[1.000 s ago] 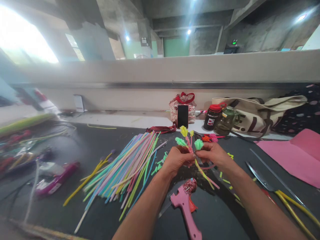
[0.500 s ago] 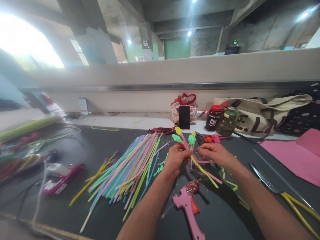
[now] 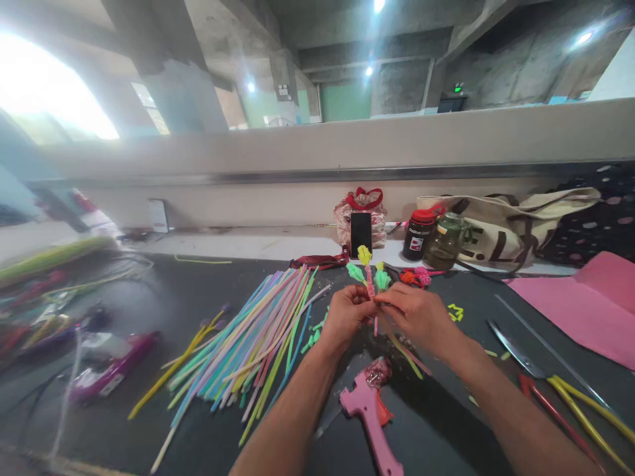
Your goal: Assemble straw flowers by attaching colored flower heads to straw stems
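Observation:
Between my two hands stands a small pipe cleaner flower spray (image 3: 370, 281), with a pink wrapped stem and yellow and green tips at its top. My left hand (image 3: 343, 316) pinches the stem from the left. My right hand (image 3: 423, 311) has its thumb and fingers closed at the same stem, close to the left fingertips. Yellow and pink stem ends trail below the hands, partly blurred. A pink glue gun (image 3: 368, 413) lies just in front of my hands. To the left spreads a bundle of pastel pipe cleaners (image 3: 253, 340).
Scissors with yellow handles (image 3: 578, 396) lie right, beside pink sheets (image 3: 585, 297). Behind stand a phone (image 3: 360, 235), a black bottle (image 3: 417, 237), a green jug (image 3: 443, 241) and a canvas bag (image 3: 501, 231). Yellow pipe cleaners (image 3: 169, 373) and a magenta object (image 3: 122, 370) lie left.
My right hand has moved left and its fingers now meet the stem beside my left hand. The flower spray has turned more upright. The whole view has shifted slightly.

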`<state>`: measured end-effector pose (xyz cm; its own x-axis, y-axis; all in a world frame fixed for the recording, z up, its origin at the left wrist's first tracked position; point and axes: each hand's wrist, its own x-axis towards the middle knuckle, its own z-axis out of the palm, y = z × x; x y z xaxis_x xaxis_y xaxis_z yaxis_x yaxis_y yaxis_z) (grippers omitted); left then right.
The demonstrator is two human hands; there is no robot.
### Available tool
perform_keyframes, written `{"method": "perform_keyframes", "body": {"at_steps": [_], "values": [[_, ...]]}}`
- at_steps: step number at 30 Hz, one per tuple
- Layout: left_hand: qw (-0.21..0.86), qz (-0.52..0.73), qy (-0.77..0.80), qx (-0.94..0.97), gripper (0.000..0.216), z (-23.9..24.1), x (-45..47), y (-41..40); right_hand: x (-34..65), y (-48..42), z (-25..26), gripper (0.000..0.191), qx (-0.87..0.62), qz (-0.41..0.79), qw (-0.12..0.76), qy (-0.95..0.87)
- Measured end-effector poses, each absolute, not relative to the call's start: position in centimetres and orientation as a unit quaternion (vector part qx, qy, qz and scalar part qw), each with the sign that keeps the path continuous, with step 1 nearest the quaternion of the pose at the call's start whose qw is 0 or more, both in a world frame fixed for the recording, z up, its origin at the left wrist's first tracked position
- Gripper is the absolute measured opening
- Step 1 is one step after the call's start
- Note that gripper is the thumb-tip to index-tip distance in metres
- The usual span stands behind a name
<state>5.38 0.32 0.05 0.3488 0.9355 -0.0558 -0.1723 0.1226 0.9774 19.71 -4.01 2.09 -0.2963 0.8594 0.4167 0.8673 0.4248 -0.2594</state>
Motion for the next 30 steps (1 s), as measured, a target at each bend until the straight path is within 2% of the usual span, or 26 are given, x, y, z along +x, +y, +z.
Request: {"method": "perform_keyframes", "body": {"at_steps": [9, 22, 30], "values": [[0.691, 0.439, 0.362, 0.445, 0.027, -0.1, 5.4, 0.5, 19.3, -4.0, 2.0, 0.018, -0.566, -0.016, 0.277, -0.776], [0.7, 0.48, 0.359, 0.388, 0.031, 0.0, 6.3, 0.1, 19.7, -3.4, 1.7, 0.014, -0.523, 0.015, 0.344, -0.78], [0.697, 0.499, 0.347, 0.38, 0.029, -0.2, 6.1, 0.3, 19.1, -2.8, 1.4, 0.015, -0.521, 0.012, 0.35, -0.778]]}}
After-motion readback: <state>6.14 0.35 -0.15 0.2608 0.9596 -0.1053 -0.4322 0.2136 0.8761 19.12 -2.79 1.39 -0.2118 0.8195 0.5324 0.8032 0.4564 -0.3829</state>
